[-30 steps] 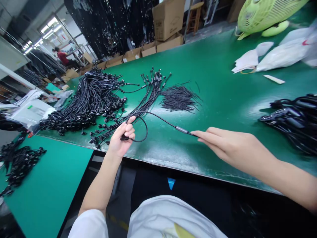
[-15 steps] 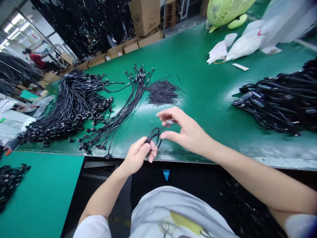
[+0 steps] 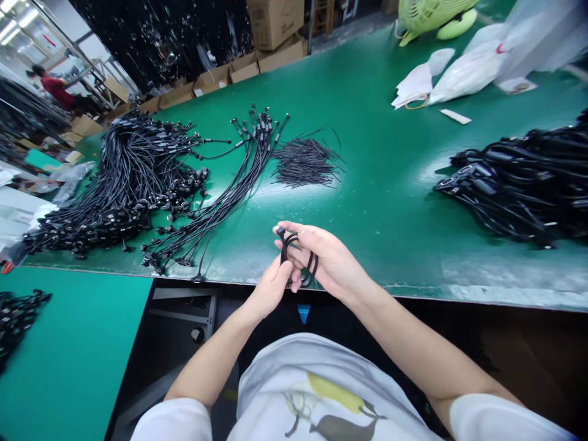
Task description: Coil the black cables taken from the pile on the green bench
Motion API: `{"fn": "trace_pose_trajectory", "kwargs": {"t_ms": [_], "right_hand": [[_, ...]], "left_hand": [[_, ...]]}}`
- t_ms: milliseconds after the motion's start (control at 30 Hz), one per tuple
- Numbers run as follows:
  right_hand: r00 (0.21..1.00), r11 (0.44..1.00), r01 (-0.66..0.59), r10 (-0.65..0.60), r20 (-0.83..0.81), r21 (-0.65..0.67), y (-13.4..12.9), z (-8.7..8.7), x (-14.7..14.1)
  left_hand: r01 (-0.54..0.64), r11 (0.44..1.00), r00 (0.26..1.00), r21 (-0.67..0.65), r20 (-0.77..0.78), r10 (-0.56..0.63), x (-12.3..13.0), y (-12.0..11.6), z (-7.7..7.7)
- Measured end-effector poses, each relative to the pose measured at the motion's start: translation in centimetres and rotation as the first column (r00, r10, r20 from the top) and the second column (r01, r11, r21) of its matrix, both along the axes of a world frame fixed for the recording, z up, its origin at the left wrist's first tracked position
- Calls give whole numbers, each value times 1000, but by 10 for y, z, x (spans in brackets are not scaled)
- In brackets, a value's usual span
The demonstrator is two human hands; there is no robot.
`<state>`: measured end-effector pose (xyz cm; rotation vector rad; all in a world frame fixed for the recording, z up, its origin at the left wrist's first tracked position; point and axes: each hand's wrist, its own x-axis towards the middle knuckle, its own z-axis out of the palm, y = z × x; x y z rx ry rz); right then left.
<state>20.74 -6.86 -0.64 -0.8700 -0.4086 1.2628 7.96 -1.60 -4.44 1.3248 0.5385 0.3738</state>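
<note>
One looped cable [image 3: 283,250] is gripped by the left hand [image 3: 271,288] and right hand [image 3: 333,260]; one pile of strips [image 3: 307,163] lies on the desk [image 3: 381,208].

Cable [image 3: 283,250] is sitting between left hand [image 3: 271,288] and right hand [image 3: 331,257], clock centre. On table [image 3: 381,153], strips [image 3: 307,162] are lying at twelve, wire bunch [image 3: 234,197] at ten-thirty, wire pile [image 3: 122,165] at ten. Bundles [image 3: 523,184] are resting at two, bag [image 3: 468,79] at one-thirty, fan [image 3: 429,15] at one. Boxes [image 3: 274,23] are standing behind table. Second table [image 3: 73,355] is sitting at eight, bearing leads [image 3: 18,324].
</note>
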Motion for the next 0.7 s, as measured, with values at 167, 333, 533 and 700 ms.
{"fn": "trace_pose_trajectory", "kwargs": {"t_ms": [167,333,533,700], "right_hand": [[930,965,223,-253,267,138,-2,-3,-13],[930,950,198,-260,262,241,-2,14,-10],[985,986,75,-96,141,146,8,18,3],[990,993,52,-65,125,107,12,14,9]], "left_hand": [[278,931,949,238,-220,-227,-6,2,10],[241,941,971,236,-59,-233,-5,-6,10],[225,855,974,-468,113,-194,2,-23,15],[251,770,967,-587,183,-176,5,-21,23]]}}
